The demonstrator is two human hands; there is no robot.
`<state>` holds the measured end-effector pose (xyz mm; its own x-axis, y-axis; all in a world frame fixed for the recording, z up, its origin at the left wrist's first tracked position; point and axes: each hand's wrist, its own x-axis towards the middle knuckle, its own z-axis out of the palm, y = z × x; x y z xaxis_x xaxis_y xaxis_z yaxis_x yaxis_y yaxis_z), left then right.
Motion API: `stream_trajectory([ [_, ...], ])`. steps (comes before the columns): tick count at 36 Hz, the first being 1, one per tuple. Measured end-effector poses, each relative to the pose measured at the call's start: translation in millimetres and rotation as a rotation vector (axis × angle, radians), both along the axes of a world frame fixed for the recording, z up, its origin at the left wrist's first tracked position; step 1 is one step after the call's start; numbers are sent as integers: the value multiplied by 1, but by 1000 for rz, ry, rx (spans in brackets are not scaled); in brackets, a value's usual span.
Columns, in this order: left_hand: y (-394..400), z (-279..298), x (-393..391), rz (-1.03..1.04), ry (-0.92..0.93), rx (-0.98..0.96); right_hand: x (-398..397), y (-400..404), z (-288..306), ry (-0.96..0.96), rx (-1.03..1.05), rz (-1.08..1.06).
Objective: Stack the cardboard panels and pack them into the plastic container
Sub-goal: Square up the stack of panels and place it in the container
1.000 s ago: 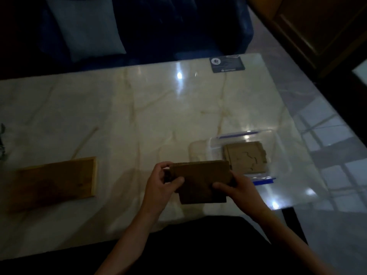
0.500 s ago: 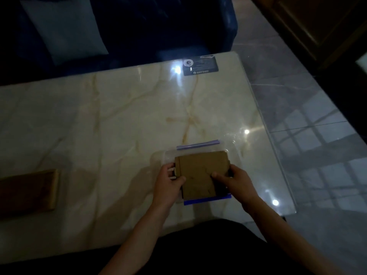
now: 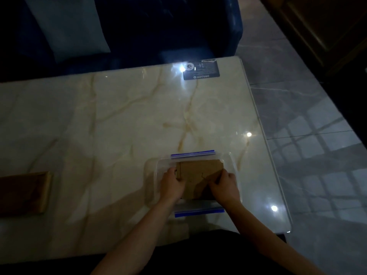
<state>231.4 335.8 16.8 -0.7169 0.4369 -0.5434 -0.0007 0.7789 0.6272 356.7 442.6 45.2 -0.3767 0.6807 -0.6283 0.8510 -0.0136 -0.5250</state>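
A clear plastic container (image 3: 154, 175) with blue clips at its far and near rims stands on the marble table near the front edge. Brown cardboard panels (image 3: 200, 171) lie stacked inside it. My left hand (image 3: 171, 185) grips the stack's left edge, fingers curled over it. My right hand (image 3: 225, 185) holds the stack's right side, and both hands are down inside the container. The lower part of the stack is hidden by my hands.
A wooden board (image 3: 23, 193) lies at the table's left. A dark card (image 3: 201, 71) rests at the far edge. The table's right edge (image 3: 266, 147) drops to a tiled floor. A dark sofa with a pale cushion (image 3: 67, 26) stands behind.
Both hands carried the cardboard stack from left of the container to above it, then lowered it inside onto the panel lying there. The view shifted right.
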Motion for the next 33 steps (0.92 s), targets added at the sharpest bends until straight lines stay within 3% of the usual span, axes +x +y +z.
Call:
stream_trajectory([
  [5, 3, -5, 0, -86, 54, -84, -5, -2, -3, -59, -7, 13],
  [11, -1, -13, 6, -92, 14, -24, -7, -3, -3, -141, 0, 80],
  [23, 6, -20, 7, -23, -126, -21, -8, 6, -11, -32, -117, -140],
  [33, -13, -22, 4, 188, -309, 69, -4, 18, -12, 104, -193, -113],
])
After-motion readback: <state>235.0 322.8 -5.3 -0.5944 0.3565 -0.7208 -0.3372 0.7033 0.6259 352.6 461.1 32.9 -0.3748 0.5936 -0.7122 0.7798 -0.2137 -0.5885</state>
